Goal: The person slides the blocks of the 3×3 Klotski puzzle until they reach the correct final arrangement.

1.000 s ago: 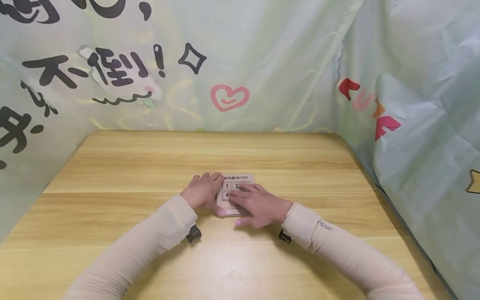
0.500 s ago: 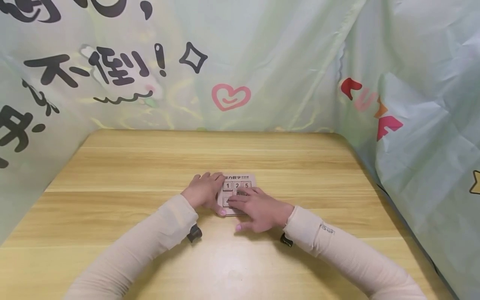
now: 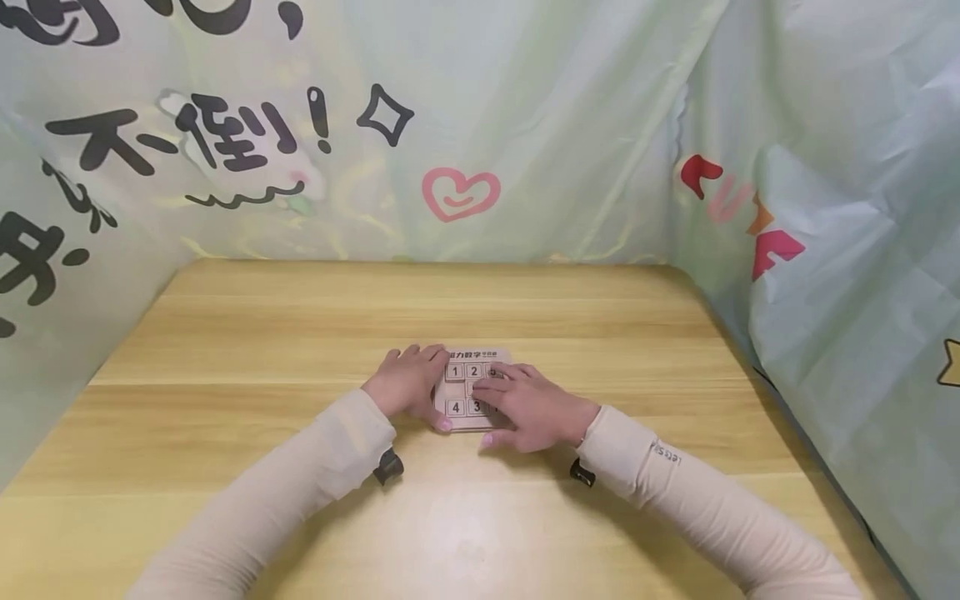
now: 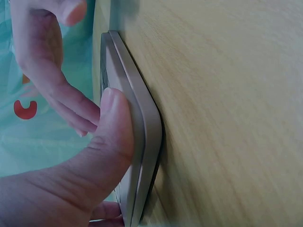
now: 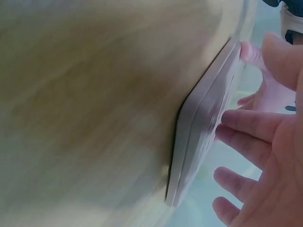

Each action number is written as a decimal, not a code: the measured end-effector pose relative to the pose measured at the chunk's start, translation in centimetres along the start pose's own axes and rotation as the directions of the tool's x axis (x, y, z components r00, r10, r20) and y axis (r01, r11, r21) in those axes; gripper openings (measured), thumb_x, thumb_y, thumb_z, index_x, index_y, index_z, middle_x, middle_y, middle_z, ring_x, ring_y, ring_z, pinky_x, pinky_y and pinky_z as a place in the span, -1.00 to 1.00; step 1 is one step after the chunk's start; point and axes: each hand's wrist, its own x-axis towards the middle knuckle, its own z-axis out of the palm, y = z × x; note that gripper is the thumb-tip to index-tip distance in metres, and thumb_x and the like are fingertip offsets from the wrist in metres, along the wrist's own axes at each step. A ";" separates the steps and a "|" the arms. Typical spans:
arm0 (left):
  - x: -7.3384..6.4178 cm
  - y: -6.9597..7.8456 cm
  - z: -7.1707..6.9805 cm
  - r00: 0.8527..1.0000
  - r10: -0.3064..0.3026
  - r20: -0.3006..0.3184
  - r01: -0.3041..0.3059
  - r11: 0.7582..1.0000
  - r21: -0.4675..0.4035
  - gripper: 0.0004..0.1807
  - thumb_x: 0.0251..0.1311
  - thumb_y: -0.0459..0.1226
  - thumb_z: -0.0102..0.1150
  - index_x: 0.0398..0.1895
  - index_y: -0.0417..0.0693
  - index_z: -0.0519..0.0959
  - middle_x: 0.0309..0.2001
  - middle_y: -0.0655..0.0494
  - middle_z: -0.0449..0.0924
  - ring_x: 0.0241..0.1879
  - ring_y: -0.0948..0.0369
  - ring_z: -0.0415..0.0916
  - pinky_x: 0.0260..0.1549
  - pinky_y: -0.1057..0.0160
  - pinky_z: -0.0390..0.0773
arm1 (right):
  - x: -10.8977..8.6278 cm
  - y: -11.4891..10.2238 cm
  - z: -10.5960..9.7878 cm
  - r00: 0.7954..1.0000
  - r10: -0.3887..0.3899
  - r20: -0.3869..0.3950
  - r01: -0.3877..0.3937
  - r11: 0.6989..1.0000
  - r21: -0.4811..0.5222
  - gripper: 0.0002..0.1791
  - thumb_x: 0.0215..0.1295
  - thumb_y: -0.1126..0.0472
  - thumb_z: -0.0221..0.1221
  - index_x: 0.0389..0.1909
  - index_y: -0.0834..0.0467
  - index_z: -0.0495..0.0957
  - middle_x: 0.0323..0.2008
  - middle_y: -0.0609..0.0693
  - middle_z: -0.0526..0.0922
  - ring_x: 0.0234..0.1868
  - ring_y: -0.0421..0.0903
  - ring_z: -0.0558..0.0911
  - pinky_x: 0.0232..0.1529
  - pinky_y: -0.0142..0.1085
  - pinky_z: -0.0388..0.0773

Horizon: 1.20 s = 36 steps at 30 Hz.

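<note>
A beige number slide puzzle (image 3: 453,423) lies flat on the wooden table. Its top row reads 1, 2, 5, the last partly covered; 4 and 3 show below. The left slot of the middle row has no tile. My left hand (image 3: 407,383) holds the puzzle's left side, thumb at the near corner and fingertips at the far one. In the left wrist view, that thumb (image 4: 113,127) presses the frame's edge. My right hand (image 3: 536,408) reaches over the right half, hiding some tiles. In the right wrist view its fingers (image 5: 251,124) are fairly straight, two fingertips at the tile face.
The wooden table (image 3: 300,325) spreads around the puzzle. A pale green printed curtain (image 3: 555,125) hangs behind and along both sides. Each wrist carries a small black device, one of them the left device (image 3: 389,467) near the sleeve end.
The 4 tile has slid down from the middle row to the bottom row, leaving a gap there. My right hand has shifted slightly right, uncovering the 3. My left hand stays put.
</note>
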 end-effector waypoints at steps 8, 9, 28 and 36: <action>0.2 0.0 -0.3 1.000 -0.008 0.016 0.008 1.000 0.005 0.29 -0.54 0.33 0.33 0.35 -0.08 0.09 0.38 0.01 0.02 0.28 -0.15 0.02 0.19 -0.14 0.06 | 0.3 0.5 0.1 1.000 0.004 0.003 -0.004 1.000 0.005 -0.19 0.14 -0.34 -0.01 0.25 0.15 0.29 0.25 -0.02 0.32 0.32 0.13 0.10 0.25 0.04 0.06; 0.2 0.0 -0.3 1.000 -0.008 0.014 0.008 1.000 0.005 0.29 -0.54 0.33 0.33 0.35 -0.08 0.09 0.37 0.01 0.02 0.28 -0.15 0.02 0.19 -0.15 0.06 | 0.3 0.5 0.1 1.000 0.001 0.000 -0.001 1.000 0.006 -0.19 0.14 -0.34 -0.01 0.26 0.15 0.29 0.25 -0.02 0.32 0.32 0.13 0.10 0.25 0.05 0.05; 0.2 -0.1 -0.2 1.000 -0.007 0.010 0.007 1.000 0.009 0.29 -0.52 0.35 0.31 0.36 -0.08 0.08 0.37 0.01 0.03 0.28 -0.15 0.02 0.18 -0.16 0.08 | 1.5 -0.1 0.4 0.998 -0.054 0.011 0.054 0.998 0.039 -0.14 0.13 -0.33 0.00 0.33 0.14 0.17 0.33 -0.03 0.18 0.34 0.13 0.04 0.27 0.09 -0.01; 0.1 -0.1 -0.2 1.000 -0.004 0.009 0.004 1.000 0.005 0.28 -0.51 0.34 0.32 0.36 -0.08 0.08 0.37 0.01 0.03 0.28 -0.14 0.03 0.18 -0.14 0.08 | 0.8 -0.3 -0.4 0.998 -0.066 0.023 0.065 0.997 0.040 -0.17 0.13 -0.32 0.02 0.28 0.16 0.25 0.28 0.01 0.27 0.33 0.14 0.07 0.27 0.08 0.00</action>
